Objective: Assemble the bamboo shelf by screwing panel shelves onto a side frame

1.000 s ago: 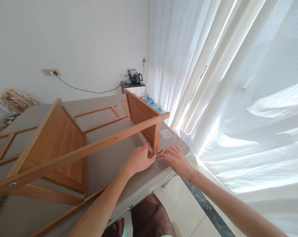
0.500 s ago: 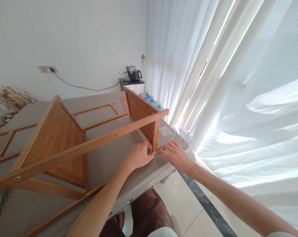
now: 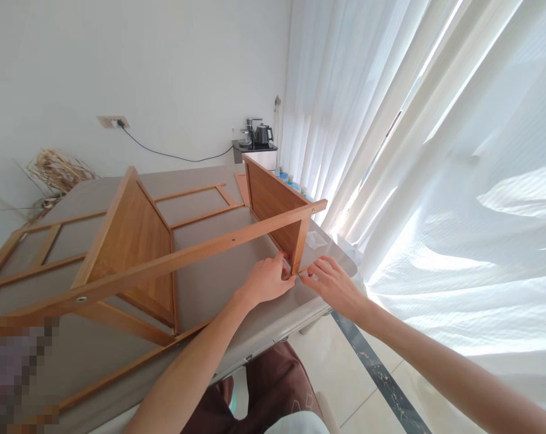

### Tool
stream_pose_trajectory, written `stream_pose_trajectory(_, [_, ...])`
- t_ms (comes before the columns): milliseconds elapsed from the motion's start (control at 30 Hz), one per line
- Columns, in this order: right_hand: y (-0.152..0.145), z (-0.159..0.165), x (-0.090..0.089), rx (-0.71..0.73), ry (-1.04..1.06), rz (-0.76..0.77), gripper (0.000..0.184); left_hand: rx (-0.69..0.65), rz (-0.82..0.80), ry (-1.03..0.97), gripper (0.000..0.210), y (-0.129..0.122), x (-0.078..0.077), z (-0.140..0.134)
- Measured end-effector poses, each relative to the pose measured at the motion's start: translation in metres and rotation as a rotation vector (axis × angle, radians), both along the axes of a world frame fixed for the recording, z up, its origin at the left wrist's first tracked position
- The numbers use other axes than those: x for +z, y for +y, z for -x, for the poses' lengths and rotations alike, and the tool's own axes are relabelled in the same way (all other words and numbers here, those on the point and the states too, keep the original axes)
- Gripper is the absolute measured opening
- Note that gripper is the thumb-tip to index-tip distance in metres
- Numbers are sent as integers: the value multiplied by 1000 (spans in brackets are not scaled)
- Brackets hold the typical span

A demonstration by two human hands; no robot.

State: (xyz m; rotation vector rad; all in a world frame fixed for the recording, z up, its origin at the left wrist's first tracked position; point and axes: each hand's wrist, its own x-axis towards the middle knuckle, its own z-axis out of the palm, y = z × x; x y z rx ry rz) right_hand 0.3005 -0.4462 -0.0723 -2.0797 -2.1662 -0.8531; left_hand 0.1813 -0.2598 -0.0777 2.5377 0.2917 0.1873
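Note:
A wooden shelf frame [image 3: 237, 240] with slanted shelf panels lies on its side on the cloth-covered table [image 3: 210, 271]. My left hand [image 3: 266, 282] grips its lower rail, close to the corner under the right-hand panel [image 3: 273, 194], with the thumb in front and the fingers partly hidden behind the wood. On the other side of that corner, my right hand [image 3: 331, 284] is closed, thumb and forefinger pinched at the rail's end. Whatever those fingertips hold is too small to make out. Further left stands a second panel [image 3: 135, 247] between the rails.
A small clear plastic bag [image 3: 316, 240] lies by the table's right edge. Behind are a black kettle [image 3: 264, 134] on a stand and several bottles [image 3: 291, 181]. Dried stalks [image 3: 62, 169] stand at the far left. White curtains [image 3: 436, 181] hang along the right.
The view has swung slightly left, so everything appears further right. My right hand has come closer to the corner and its fingers have pinched together. My left hand keeps its hold.

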Motion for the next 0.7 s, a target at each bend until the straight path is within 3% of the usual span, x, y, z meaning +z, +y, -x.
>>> stream_pose_trajectory(433, [5,3,3,49,-107,145,29,-27,-15,11,34,-1,1,0])
stream_pose_trajectory(700, [-2,1,-3,46,-46,68,36,-32,5,12,37,0,-2,0])
